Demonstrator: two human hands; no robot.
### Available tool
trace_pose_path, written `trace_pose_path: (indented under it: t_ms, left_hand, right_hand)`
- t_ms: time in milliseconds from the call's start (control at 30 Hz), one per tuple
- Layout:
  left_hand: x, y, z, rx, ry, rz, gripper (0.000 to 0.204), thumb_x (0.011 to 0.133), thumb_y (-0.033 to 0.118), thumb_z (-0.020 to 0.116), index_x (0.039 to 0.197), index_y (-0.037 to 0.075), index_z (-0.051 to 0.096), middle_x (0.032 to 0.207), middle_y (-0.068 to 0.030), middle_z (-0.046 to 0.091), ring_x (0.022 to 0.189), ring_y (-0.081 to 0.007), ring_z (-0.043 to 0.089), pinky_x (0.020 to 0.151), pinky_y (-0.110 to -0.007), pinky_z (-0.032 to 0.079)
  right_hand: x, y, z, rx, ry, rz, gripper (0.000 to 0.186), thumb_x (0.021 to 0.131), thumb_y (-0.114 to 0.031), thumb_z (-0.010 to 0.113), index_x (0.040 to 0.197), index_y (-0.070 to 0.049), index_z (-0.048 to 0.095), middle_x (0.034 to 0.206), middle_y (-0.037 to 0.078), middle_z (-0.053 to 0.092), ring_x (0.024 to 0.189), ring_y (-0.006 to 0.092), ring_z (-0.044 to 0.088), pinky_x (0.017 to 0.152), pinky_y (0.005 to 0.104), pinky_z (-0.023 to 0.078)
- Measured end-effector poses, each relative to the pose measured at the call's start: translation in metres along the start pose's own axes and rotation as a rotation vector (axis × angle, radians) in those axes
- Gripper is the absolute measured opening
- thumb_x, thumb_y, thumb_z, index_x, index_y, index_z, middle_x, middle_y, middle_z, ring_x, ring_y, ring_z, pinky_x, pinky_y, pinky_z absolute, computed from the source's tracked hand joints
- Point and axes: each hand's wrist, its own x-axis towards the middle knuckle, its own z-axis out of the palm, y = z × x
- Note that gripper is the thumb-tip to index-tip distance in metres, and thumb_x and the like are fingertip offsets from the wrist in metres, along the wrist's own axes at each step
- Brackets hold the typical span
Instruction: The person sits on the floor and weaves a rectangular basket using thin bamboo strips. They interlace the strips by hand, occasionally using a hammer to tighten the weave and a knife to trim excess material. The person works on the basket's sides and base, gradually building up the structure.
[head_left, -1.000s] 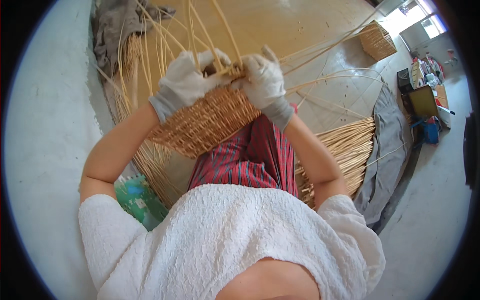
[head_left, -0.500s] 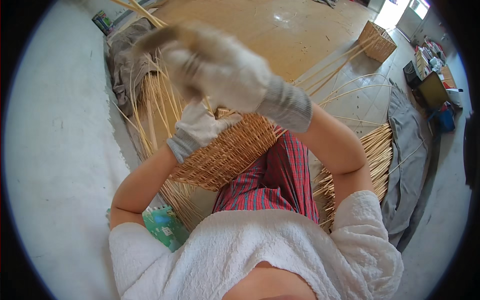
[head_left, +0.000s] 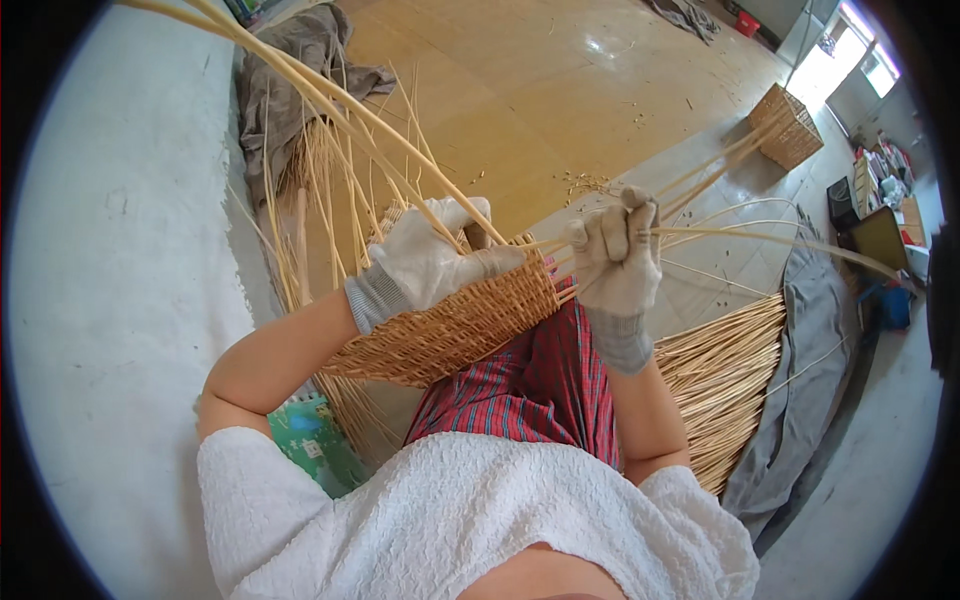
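A half-woven wicker basket lies tilted across my lap, with rods sticking out of its upper and right edges. My left hand, in a whitish work glove, is closed over its upper edge, the thumb lying along the weave. Long pale rods slant from beside that hand to the upper left. Right of the basket, my gloved right hand has its fingers curled around a wicker rod. One part of this rod runs left to the basket edge, and its long end reaches far to the right.
A bundle of cut rods lies to my right beside a grey cloth. More upright rods and a dark cloth are at the left wall. A finished-looking wicker basket stands at the far right. A green box sits by my left elbow.
My right hand has swung from above my left hand down to the right, drawing the rod out sideways. My left hand has shifted slightly rightward and stays on the basket.
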Motion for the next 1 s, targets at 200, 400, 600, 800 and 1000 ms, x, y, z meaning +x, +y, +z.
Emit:
trace_pose_path:
  t_ms: [200, 400, 600, 800, 1000]
  left_hand:
    - [0.000, 0.002, 0.019, -0.199, 0.096, -0.250, 0.037, 0.083, 0.039, 0.086, 0.099, 0.007, 0.074, 0.080, -0.0041, 0.073, 0.079, -0.0137, 0.069, 0.071, -0.031, 0.055]
    - [0.005, 0.020, 0.014, 0.007, 0.088, -0.196, 0.032, 0.085, 0.037, 0.084, 0.100, 0.010, 0.074, 0.079, -0.0058, 0.073, 0.075, -0.0185, 0.070, 0.071, -0.033, 0.055]
    - [0.000, 0.003, 0.021, 0.087, 0.160, -0.154, 0.039, 0.088, 0.034, 0.081, 0.116, 0.012, 0.067, 0.085, -0.0089, 0.072, 0.078, -0.0240, 0.070, 0.074, -0.037, 0.055]
    - [0.009, -0.009, 0.030, -0.132, 0.231, 0.125, 0.038, 0.091, 0.030, 0.078, 0.122, 0.012, 0.066, 0.099, -0.0138, 0.072, 0.089, -0.0281, 0.071, 0.082, -0.039, 0.056]
    - [0.011, 0.029, 0.003, 0.289, 0.008, -0.107, 0.040, 0.092, 0.042, 0.074, 0.118, 0.012, 0.072, 0.106, -0.0149, 0.074, 0.095, -0.0328, 0.072, 0.085, -0.042, 0.057]
  right_hand:
    - [-0.012, 0.009, 0.010, -0.285, -0.008, -0.171, 0.027, 0.113, -0.033, 0.044, 0.118, -0.011, 0.057, 0.061, -0.004, 0.032, 0.053, 0.0124, 0.039, 0.082, 0.0449, 0.053]
    - [-0.045, 0.021, 0.020, -0.808, -0.441, -0.575, 0.028, 0.111, -0.029, 0.045, 0.109, -0.004, 0.059, 0.070, 0.006, 0.057, 0.067, 0.0235, 0.061, 0.082, 0.0479, 0.054]
    - [0.065, 0.000, 0.075, -1.118, -0.293, 0.222, 0.020, 0.103, -0.018, 0.052, 0.104, 0.000, 0.061, 0.075, 0.008, 0.060, 0.072, 0.0299, 0.064, 0.071, 0.0400, 0.055]
    - [0.149, 0.075, 0.021, -1.846, -1.561, 0.064, 0.022, 0.095, -0.019, 0.059, 0.105, -0.007, 0.075, 0.088, 0.013, 0.073, 0.084, 0.0346, 0.069, 0.074, 0.0403, 0.056]
    - [0.131, 0.039, 0.078, -1.396, -0.566, -0.185, 0.036, 0.098, -0.036, 0.063, 0.119, -0.007, 0.070, 0.097, 0.018, 0.075, 0.083, 0.0337, 0.073, 0.074, 0.0417, 0.057]
